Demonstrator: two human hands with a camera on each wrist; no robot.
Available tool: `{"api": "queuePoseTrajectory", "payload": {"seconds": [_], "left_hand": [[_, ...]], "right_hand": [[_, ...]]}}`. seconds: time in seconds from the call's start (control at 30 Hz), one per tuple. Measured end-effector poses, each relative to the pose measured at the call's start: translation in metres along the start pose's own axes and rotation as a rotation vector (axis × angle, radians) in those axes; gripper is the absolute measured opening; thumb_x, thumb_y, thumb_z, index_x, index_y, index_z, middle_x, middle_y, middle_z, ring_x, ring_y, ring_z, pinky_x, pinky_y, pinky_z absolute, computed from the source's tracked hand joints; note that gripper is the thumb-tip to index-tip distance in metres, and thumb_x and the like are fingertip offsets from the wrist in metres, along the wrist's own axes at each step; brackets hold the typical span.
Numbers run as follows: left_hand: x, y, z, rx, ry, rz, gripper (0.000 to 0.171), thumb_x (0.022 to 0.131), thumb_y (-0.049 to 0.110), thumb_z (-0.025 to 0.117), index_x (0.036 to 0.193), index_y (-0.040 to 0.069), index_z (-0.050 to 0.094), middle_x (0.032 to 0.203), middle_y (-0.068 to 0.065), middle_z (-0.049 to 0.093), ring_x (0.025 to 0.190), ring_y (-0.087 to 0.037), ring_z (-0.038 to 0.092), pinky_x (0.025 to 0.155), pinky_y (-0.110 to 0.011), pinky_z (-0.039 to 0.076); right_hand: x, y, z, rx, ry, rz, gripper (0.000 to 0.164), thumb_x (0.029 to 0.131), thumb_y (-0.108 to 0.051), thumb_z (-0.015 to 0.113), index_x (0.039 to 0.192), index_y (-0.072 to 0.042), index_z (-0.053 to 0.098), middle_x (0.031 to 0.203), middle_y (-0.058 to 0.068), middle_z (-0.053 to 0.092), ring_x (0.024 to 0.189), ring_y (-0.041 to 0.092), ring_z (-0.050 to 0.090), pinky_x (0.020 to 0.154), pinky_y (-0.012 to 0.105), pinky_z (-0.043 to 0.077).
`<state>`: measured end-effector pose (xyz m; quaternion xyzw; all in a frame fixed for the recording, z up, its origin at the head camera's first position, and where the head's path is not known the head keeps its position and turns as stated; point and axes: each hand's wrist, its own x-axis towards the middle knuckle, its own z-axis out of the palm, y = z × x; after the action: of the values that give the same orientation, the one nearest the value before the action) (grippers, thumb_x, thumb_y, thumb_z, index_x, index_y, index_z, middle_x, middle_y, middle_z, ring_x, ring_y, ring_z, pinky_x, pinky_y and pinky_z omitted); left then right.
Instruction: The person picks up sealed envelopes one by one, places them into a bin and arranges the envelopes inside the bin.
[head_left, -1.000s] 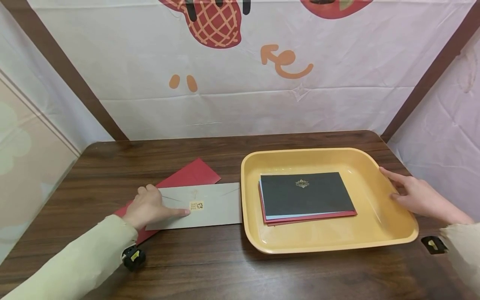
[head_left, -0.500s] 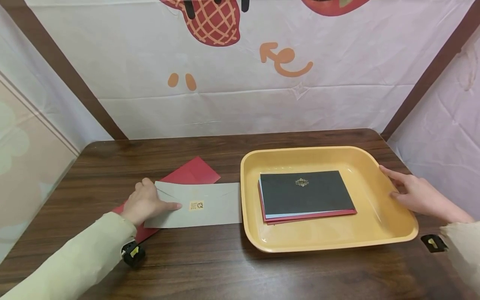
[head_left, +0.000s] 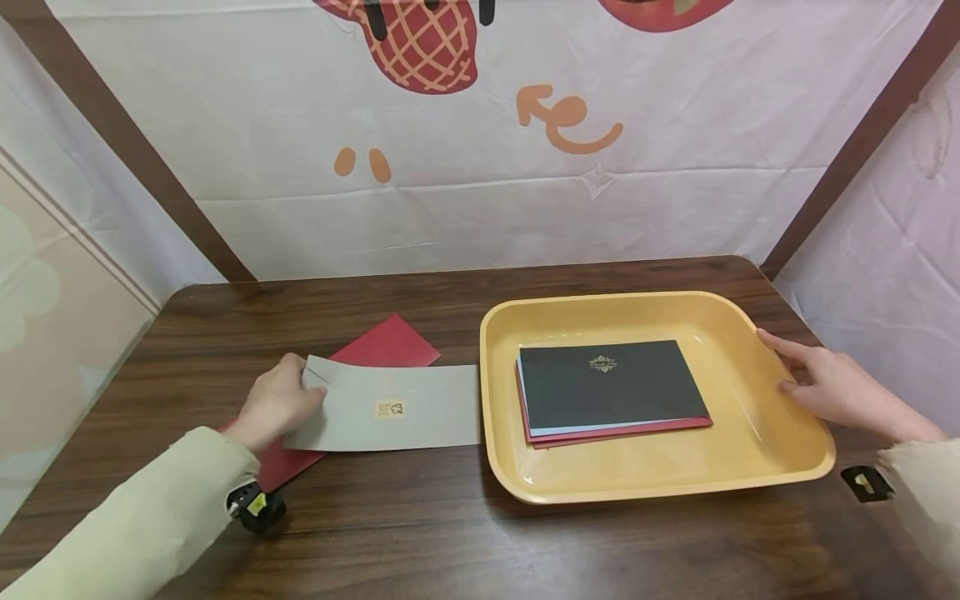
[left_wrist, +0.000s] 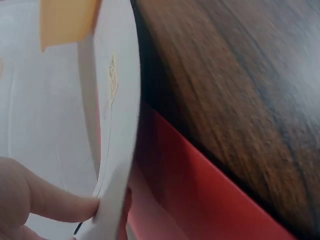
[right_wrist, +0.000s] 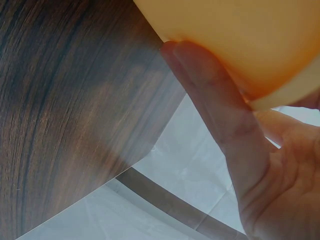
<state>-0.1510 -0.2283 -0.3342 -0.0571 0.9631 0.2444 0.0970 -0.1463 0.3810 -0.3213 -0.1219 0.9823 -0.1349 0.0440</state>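
My left hand (head_left: 279, 402) pinches the left end of a grey envelope (head_left: 397, 407) and lifts that end off the table; the envelope carries a small sticker. In the left wrist view the grey envelope (left_wrist: 116, 125) curves upward, with a finger (left_wrist: 47, 200) against it. Under it lies a red envelope (head_left: 384, 343), still flat on the wood. My right hand (head_left: 821, 387) rests on the right rim of a yellow tray (head_left: 645, 302), its straight fingers (right_wrist: 220, 110) along the tray's outer wall (right_wrist: 240, 40). Inside the tray a dark card (head_left: 609, 383) lies on top of a small stack.
The brown wooden table (head_left: 420, 525) ends close behind the tray, where a printed white cloth (head_left: 480, 208) hangs. The tray stands just right of the grey envelope. Bare wood stretches along the front edge and behind the envelopes.
My left hand slid from the sticker to the grey envelope's left end and raised it. The right hand and the tray stayed put.
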Motion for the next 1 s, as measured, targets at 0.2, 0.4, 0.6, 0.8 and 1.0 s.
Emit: {"api": "queuePoseTrajectory", "payload": {"seconds": [0.2, 0.4, 0.6, 0.8, 1.0], "left_hand": [[-0.002, 0.003, -0.007, -0.142, 0.011, -0.015, 0.044, 0.092, 0.013, 0.037, 0.125, -0.016, 0.036, 0.119, -0.035, 0.049, 0.098, -0.039, 0.052, 0.075, -0.041, 0.047], [-0.004, 0.008, -0.011, -0.28, 0.051, -0.065, 0.049, 0.092, 0.013, 0.026, 0.132, -0.015, 0.033, 0.126, -0.033, 0.045, 0.108, -0.039, 0.047, 0.084, -0.042, 0.043], [-0.005, 0.011, -0.018, -0.366, 0.146, -0.082, 0.051, 0.095, 0.013, 0.021, 0.138, -0.013, 0.027, 0.128, -0.033, 0.042, 0.114, -0.041, 0.042, 0.09, -0.048, 0.037], [-0.005, 0.017, -0.028, -0.428, 0.256, -0.082, 0.052, 0.095, 0.013, 0.018, 0.141, -0.011, 0.024, 0.131, -0.031, 0.042, 0.117, -0.04, 0.041, 0.093, -0.049, 0.036], [-0.006, 0.027, -0.032, -0.528, 0.415, -0.13, 0.05, 0.096, 0.015, 0.018, 0.141, -0.005, 0.028, 0.135, -0.025, 0.042, 0.12, -0.03, 0.039, 0.087, -0.032, 0.034]], "right_hand": [[0.0, 0.0, 0.001, 0.007, -0.006, 0.011, 0.068, 0.083, -0.003, 0.059, 0.144, 0.007, 0.031, 0.095, 0.026, 0.064, 0.046, 0.008, 0.035, 0.048, 0.025, 0.032], [0.001, -0.001, 0.0, 0.006, -0.019, 0.02, 0.068, 0.084, -0.003, 0.059, 0.145, 0.007, 0.03, 0.089, 0.017, 0.064, 0.047, 0.008, 0.034, 0.049, 0.025, 0.032], [0.002, -0.001, 0.0, 0.0, -0.025, 0.02, 0.068, 0.084, -0.003, 0.06, 0.145, 0.006, 0.03, 0.087, 0.012, 0.063, 0.048, 0.008, 0.034, 0.05, 0.024, 0.032], [0.002, 0.0, 0.0, -0.002, -0.021, 0.015, 0.068, 0.084, -0.004, 0.06, 0.145, 0.007, 0.031, 0.094, 0.02, 0.065, 0.047, 0.008, 0.034, 0.05, 0.025, 0.032], [0.003, 0.001, -0.002, -0.003, -0.023, 0.013, 0.067, 0.084, -0.003, 0.061, 0.143, 0.008, 0.032, 0.086, 0.013, 0.065, 0.048, 0.007, 0.037, 0.049, 0.024, 0.033]]}}
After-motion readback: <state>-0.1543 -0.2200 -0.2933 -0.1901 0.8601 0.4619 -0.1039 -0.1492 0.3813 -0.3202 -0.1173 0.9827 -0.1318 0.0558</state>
